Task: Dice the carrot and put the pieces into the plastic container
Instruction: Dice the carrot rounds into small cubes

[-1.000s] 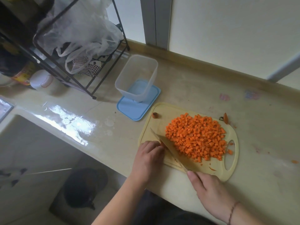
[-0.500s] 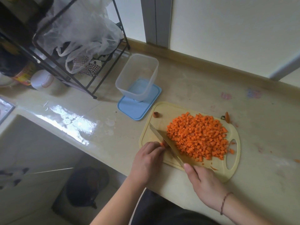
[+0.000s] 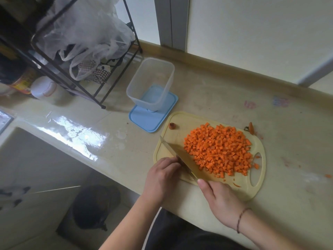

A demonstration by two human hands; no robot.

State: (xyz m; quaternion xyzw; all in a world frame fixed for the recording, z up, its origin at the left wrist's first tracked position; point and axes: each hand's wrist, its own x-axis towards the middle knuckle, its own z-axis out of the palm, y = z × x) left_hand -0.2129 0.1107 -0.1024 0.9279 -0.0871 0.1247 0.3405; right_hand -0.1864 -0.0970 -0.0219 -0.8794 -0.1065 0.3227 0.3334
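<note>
A heap of small orange carrot cubes covers the middle of the pale yellow cutting board. My right hand grips the handle of a knife, whose blade lies slanted along the heap's left side with its tip pointing away from me. My left hand rests on the board's near left edge, fingers curled against the blade; what lies under them is hidden. The clear plastic container stands empty on its blue lid, just beyond the board's far left corner.
A carrot end lies at the board's far left, and a carrot top at its far right edge. A black wire rack with plastic bags stands at back left, beside a white jar. A sink opens on the left.
The knife has slid slightly left, closer to my left fingers. A small orange bit seen at my left fingertips half a second ago is now hidden.
</note>
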